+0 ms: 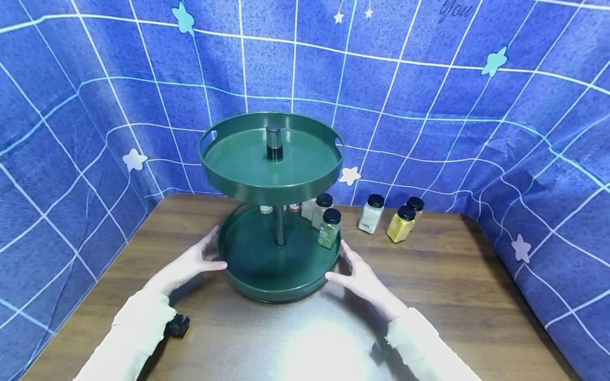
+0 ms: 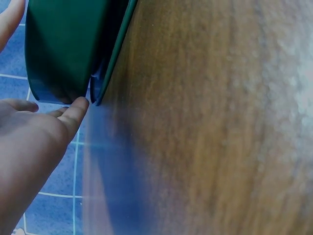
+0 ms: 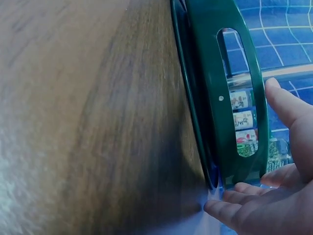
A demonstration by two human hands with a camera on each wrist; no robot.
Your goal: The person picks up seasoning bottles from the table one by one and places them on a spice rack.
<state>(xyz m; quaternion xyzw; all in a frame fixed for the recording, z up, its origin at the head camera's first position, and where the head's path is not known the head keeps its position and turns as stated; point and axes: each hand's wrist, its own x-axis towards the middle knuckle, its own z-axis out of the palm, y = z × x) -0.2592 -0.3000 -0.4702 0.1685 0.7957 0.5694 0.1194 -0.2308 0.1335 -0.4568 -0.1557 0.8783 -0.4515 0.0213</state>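
A dark green two-tier round tray stand [image 1: 271,295] stands on the table, its upper tray [image 1: 274,190] raised on a central post [image 1: 280,227]. My left hand [image 1: 197,259] is at the left side of the lower tray, thumb and fingers spread, fingertips right at its wall [image 2: 58,54]. On the opposite side, my right hand [image 1: 357,275] has the same spread, its fingertips beside the wall with the handle cutout [image 3: 215,122]. A jar with a green label and black lid [image 1: 329,230] sits on the lower tray's right part, with several more jars behind it, partly hidden by the upper tray.
Right of the stand, a jar of pale contents [image 1: 371,214], a yellow jar [image 1: 401,225] and another black-lidded jar [image 1: 416,205] stand on the wooden table [image 1: 452,296]. Blue patterned cloth [image 1: 405,84] hangs around the back and sides. A small black object [image 1: 178,325] is by the left sleeve.
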